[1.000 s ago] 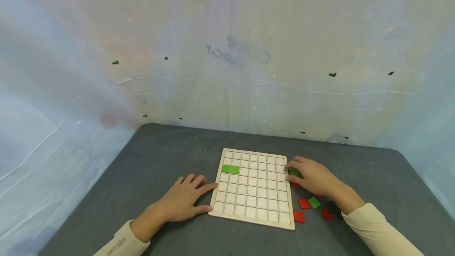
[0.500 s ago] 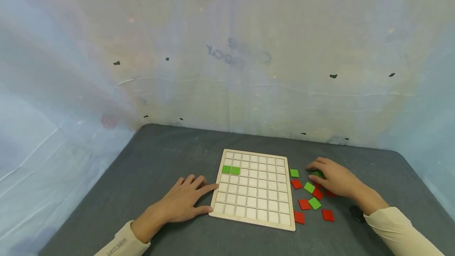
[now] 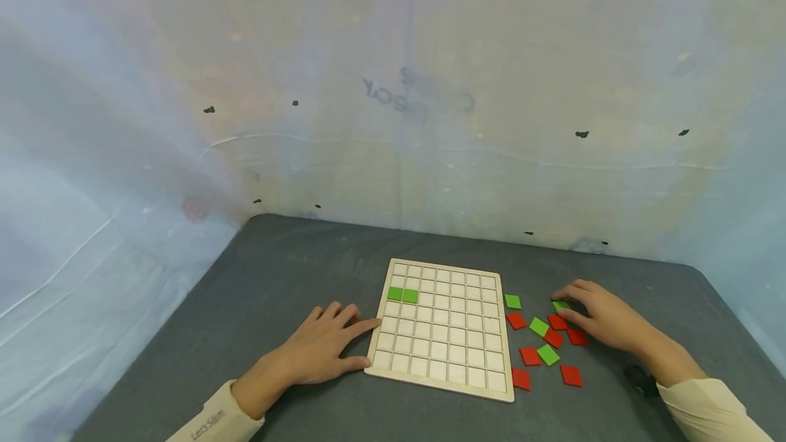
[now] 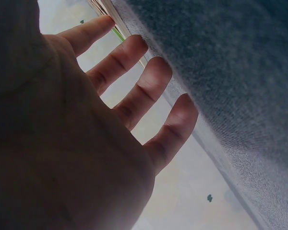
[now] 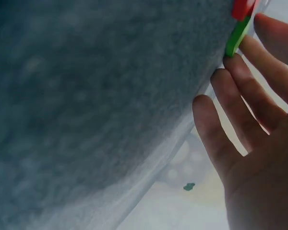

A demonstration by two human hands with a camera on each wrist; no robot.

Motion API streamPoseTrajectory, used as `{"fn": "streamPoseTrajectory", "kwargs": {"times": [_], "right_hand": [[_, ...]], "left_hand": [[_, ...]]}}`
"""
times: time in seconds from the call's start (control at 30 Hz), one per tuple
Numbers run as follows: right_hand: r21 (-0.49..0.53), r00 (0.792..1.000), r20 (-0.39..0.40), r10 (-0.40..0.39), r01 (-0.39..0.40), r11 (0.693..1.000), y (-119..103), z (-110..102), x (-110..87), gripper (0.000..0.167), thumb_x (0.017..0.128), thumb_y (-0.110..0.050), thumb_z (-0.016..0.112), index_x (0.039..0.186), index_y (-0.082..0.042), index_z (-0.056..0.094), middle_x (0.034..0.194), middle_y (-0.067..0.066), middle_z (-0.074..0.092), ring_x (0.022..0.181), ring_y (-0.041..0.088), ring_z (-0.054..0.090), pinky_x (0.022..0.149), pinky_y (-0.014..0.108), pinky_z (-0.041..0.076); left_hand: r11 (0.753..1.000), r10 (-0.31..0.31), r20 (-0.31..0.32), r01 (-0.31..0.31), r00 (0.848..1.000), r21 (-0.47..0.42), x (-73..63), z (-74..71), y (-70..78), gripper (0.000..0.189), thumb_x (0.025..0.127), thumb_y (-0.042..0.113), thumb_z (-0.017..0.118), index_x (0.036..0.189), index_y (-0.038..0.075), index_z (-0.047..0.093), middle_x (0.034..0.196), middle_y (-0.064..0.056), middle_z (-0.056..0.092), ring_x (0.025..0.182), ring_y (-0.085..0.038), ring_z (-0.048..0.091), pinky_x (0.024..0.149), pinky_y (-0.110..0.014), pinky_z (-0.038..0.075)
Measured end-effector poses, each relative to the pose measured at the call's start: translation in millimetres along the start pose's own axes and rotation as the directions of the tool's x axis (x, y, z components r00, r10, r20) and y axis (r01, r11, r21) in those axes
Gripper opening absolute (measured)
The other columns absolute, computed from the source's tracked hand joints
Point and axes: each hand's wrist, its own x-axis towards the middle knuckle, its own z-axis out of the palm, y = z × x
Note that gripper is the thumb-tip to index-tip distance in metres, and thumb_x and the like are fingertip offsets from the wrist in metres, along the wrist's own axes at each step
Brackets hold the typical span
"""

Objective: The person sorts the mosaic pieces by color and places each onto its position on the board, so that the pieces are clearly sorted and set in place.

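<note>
A pale wooden grid board (image 3: pixel 439 393) lies on the table, with two green tiles (image 3: pixel 402 295) side by side in cells near its left edge. My left hand (image 3: pixel 319 350) lies spread at the board's left side, index finger and thumb touching its rim. Several loose green and red tiles lie right of the board. At their far right, my right hand (image 3: pixel 604 312) is lowered over a green tile (image 3: pixel 561 305). Its thumb and fingers are loosely bent about that tile; in the right wrist view, fingertips meet the edge of the green tile (image 5: pixel 236 38).
Between board and right hand lie a red tile (image 3: pixel 530 356), a green tile (image 3: pixel 548 355) and others, some overlapping or touching. A red tile (image 3: pixel 571 376) sits nearer the front. The dark grey table (image 3: pixel 295 251) ends at a pale hanging sheet (image 3: pixel 368 176).
My right hand has moved right from the tile beside the board to the farther green tile, uncovering several tiles. My left hand stays at the board. The head view has shifted slightly.
</note>
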Motion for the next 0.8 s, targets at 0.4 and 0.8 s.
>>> {"fn": "streamPoseTrajectory", "kwargs": {"times": [0.4,0.8], "right_hand": [[0.040,1.000,-0.001,0.015,-0.015,0.999,4,3,-11.6,0.031,0.093,-0.025,0.071,0.122,-0.017,0.068,0.122,0.007,0.062,0.114,0.035,0.059,0.091,0.057,0.048],[-0.011,0.998,-0.016,0.053,-0.053,0.999,-6,7,-14.7,0.031,0.089,-0.018,0.074,0.120,-0.014,0.069,0.117,0.007,0.064,0.108,0.032,0.061,0.087,0.053,0.051]], "left_hand": [[1.000,-0.021,0.026,0.021,0.999,0.002,1.6,-1.7,1.6,0.063,0.093,0.065,0.053,0.150,0.040,0.042,0.123,0.007,0.050,0.094,-0.012,0.034,0.079,-0.038,0.028],[1.000,-0.025,0.028,0.025,0.999,0.002,1.6,-2.0,1.1,0.064,0.093,0.066,0.052,0.150,0.040,0.042,0.124,0.006,0.051,0.097,-0.013,0.037,0.080,-0.040,0.031]]}}
